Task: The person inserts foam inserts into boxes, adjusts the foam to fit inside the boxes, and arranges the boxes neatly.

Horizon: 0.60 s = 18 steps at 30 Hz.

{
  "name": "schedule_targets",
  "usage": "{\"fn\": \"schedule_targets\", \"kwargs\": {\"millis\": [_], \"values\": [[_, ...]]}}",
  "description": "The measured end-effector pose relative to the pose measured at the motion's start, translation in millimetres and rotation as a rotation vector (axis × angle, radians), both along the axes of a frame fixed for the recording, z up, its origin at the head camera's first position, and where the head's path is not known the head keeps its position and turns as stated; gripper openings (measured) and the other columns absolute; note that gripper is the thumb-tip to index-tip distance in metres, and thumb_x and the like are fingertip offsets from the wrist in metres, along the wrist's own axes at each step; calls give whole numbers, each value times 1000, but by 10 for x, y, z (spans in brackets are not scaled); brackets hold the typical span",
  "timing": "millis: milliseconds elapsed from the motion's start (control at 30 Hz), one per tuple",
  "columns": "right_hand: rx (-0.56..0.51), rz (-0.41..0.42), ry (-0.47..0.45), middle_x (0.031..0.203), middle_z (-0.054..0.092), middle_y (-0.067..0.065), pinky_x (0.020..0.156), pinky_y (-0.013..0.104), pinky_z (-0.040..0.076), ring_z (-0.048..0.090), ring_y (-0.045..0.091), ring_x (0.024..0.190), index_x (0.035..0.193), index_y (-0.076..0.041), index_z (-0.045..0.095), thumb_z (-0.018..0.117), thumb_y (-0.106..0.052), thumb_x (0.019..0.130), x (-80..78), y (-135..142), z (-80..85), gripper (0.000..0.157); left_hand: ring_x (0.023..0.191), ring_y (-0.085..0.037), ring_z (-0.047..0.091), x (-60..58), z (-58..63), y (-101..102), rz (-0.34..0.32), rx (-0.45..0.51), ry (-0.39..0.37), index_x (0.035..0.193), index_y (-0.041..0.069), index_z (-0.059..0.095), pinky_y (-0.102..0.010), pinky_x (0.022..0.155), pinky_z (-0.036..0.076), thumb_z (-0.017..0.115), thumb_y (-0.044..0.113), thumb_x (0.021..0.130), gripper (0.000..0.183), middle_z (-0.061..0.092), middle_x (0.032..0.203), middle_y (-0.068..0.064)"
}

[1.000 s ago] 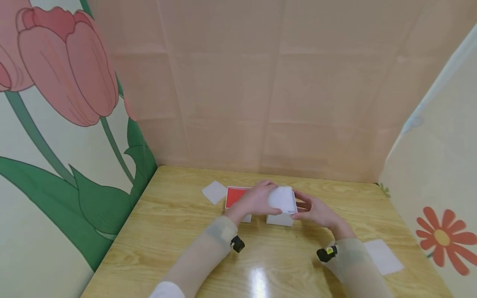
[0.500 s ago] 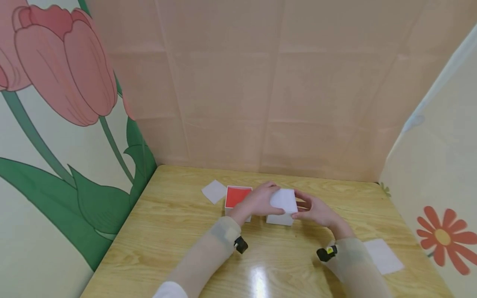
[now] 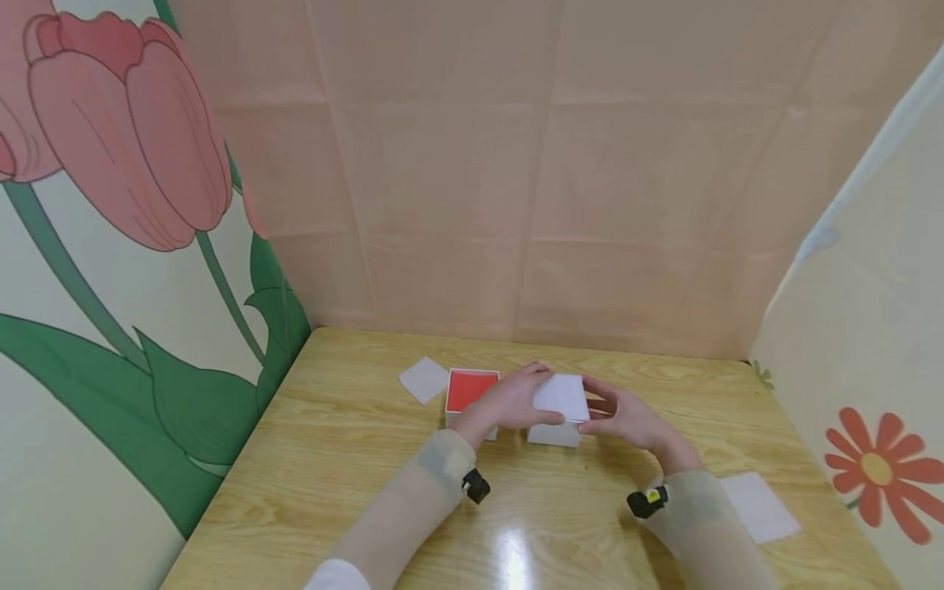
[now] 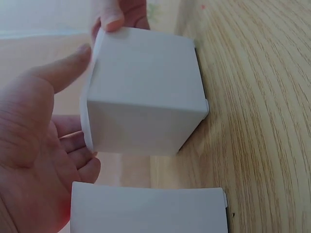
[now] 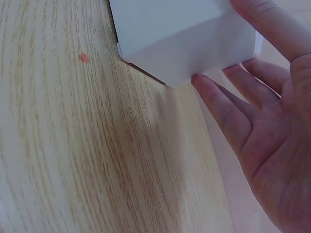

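A white box [image 3: 553, 435] stands at the middle of the table, with a thin white square lid [image 3: 564, 395] lying over its top. My left hand [image 3: 510, 400] holds the lid from the left, thumb at the near edge and fingers toward the far side. On the right, my right hand [image 3: 625, 418] grips the box near its top edge. In the right wrist view the thumb lies along one face of the box [image 5: 170, 29] and the fingertips touch another. The left wrist view shows the lid's edge [image 4: 85, 119] flush against the box. The box's inside is hidden.
A second white box, open and red inside [image 3: 472, 391], stands just left, partly behind my left hand. A white square sheet [image 3: 424, 380] lies beyond it; another white sheet [image 3: 761, 508] lies by my right forearm. A pinkish cloth [image 3: 516, 180] hangs behind the table.
The lid has come down from a slight tilt to lie level on the box, my left hand shifting slightly right with it. Over the last half second almost nothing moves.
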State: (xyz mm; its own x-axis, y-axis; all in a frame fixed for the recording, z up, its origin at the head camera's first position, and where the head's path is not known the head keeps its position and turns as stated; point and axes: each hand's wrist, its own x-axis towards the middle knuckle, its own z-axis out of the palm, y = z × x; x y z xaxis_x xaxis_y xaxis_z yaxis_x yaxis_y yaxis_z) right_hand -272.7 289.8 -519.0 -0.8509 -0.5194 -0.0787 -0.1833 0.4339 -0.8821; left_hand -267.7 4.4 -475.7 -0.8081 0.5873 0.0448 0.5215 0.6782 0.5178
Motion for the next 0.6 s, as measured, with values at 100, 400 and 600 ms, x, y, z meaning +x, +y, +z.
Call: {"fn": "schedule_targets", "kwargs": {"millis": [100,400,600], "values": [[0,-6,-4,174,26,21,107,40,53,44,49,148,170,-7,25,87,-31,93,-1,5,-2,102,147,-19,47,-18,-16,0,-7,-5,4,162,10,47,-35,117,44,66,57,103,77,43,167,-3],[9,-29,-31,174,29,16,107,41,53,46,45,148,171,-13,26,89,-33,90,0,8,11,104,152,-19,42,-46,-17,38,30,23,30,151,13,61,-36,121,39,70,43,104,56,43,167,-3],[2,-11,-20,173,28,19,107,40,54,46,47,147,170,-9,26,89,-31,91,-7,6,4,104,151,-19,44,-40,8,62,63,31,26,138,17,71,-38,120,42,74,42,102,44,45,166,0]]}}
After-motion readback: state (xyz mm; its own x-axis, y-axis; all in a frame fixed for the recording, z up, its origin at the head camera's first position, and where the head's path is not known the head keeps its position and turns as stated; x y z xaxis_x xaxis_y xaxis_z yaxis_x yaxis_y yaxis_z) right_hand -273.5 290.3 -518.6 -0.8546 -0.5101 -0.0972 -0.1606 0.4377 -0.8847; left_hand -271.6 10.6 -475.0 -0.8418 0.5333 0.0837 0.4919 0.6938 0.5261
